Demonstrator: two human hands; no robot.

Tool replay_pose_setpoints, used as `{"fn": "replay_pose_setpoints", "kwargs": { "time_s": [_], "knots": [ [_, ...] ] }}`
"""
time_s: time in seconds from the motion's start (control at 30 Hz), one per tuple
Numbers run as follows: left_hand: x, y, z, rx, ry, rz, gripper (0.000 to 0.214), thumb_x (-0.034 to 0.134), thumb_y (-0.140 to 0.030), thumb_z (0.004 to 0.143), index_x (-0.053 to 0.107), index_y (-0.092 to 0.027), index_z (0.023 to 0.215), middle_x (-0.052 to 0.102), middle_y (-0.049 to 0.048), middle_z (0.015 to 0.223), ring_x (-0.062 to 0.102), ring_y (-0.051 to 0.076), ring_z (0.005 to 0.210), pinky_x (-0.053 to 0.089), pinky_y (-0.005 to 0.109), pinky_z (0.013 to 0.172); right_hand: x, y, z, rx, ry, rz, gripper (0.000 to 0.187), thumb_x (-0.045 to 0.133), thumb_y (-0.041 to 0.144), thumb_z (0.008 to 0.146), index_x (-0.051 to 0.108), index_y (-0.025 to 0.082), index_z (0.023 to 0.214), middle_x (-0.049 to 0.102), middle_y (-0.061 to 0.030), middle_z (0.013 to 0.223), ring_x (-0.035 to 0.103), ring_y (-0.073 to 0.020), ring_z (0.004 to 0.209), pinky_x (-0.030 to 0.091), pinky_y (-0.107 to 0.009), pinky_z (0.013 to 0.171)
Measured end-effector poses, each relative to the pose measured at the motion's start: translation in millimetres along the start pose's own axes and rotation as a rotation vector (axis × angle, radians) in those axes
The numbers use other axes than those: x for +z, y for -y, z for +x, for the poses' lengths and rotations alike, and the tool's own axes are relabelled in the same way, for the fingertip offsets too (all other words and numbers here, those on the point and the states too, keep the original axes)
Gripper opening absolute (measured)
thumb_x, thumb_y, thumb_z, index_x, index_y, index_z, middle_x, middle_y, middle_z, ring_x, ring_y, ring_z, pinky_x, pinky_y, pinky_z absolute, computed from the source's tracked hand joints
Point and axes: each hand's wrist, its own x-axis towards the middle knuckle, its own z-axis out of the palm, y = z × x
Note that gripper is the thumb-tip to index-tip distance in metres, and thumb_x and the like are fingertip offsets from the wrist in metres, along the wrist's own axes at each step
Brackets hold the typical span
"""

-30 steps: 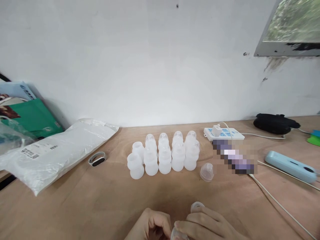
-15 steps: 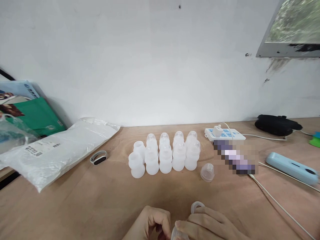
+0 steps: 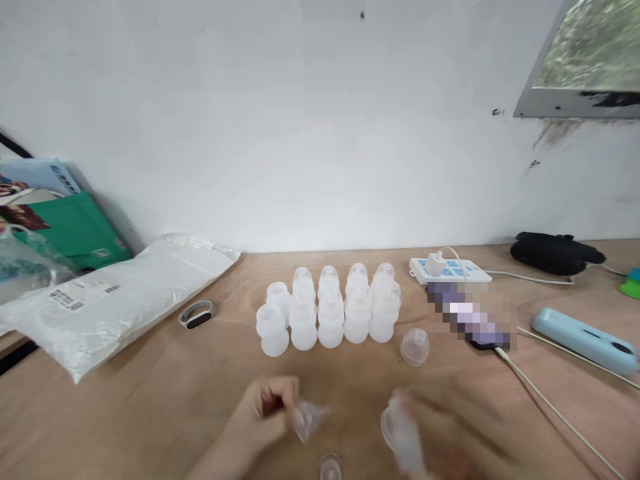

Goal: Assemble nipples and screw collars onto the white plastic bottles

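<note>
A white bag and a wristband lie left of the left hand, whose fingertips pinch a clear piece in front of clustered bottles. A clear disc lies nearer, then a translucent part, with a cap behind it; the right hand blurs beside the part, its fingers' grip impossible to tell.

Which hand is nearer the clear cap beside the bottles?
Right: the right hand is on the person's side of the clear cap; the left hand is farther off, to its left.
</note>
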Motion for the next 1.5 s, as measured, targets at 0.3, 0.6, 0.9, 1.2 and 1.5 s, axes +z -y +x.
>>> {"fn": "replay_pose_setpoints", "kwargs": {
  "time_s": [0.3, 0.6, 0.9, 1.2, 1.5],
  "knots": [
    [-6.6, -13, 4, -0.125, 0.038, 0.106, 0.036, 0.073, -0.047, 0.078, 0.059, -0.016, 0.065, 0.052, -0.0024, 0.067, 0.044, 0.015, 0.065, 0.032, 0.026, 0.064, -6, -36, 2, 0.216, -0.085, -0.011, 0.038, 0.061, 0.019, 0.092, 0.057, 0.021, 0.129, 0.065, -0.0096, 0.112, 0.065, -0.0248, 0.098, 0.054, -0.038, 0.083],
    [0.8, -14, -1, -0.013, 0.120, 0.762, 0.026, 0.047, -0.031, 0.095, 0.056, -0.020, 0.073, 0.057, 0.0010, 0.078, 0.052, 0.021, 0.079, 0.037, 0.031, 0.073, 18, -37, -4, 0.280, 0.283, 0.134, 0.042, 0.050, 0.011, 0.093, 0.054, 0.024, 0.133, 0.060, -0.0102, 0.117, 0.063, -0.0236, 0.102, 0.058, -0.037, 0.080],
    [-4.2, -39, -2, 0.040, 0.346, 0.991, 0.023, 0.050, -0.008, 0.078, 0.040, -0.020, 0.061, 0.055, -0.0016, 0.071, 0.051, 0.019, 0.080, 0.039, 0.030, 0.075, 19, -37, -3, 0.297, 0.695, 0.170, 0.041, 0.054, -0.003, 0.072, 0.066, 0.022, 0.102, 0.063, -0.0083, 0.109, 0.060, -0.0264, 0.098, 0.053, -0.046, 0.086],
    [-1.3, -42, -4, 0.107, 0.445, 1.035, 0.011, 0.062, -0.012, 0.077, 0.058, -0.020, 0.072, 0.062, -0.0034, 0.078, 0.058, 0.017, 0.082, 0.043, 0.032, 0.084, 13, -31, 8, 0.357, 0.889, 0.226, 0.046, 0.054, -0.002, 0.071, 0.066, 0.022, 0.109, 0.067, -0.0061, 0.114, 0.059, -0.0277, 0.106, 0.040, -0.054, 0.103],
    [-6.3, -38, 6, 0.645, -0.319, 1.193, 0.016, 0.050, -0.016, 0.096, 0.055, -0.023, 0.109, 0.065, 0.0047, 0.100, 0.062, 0.022, 0.091, 0.048, 0.033, 0.079, 16, -39, -3, 0.336, 0.545, 0.242, 0.033, 0.047, 0.000, 0.080, 0.063, 0.024, 0.097, 0.072, -0.0019, 0.099, 0.061, -0.0241, 0.101, 0.032, -0.051, 0.103]
  ]
}}
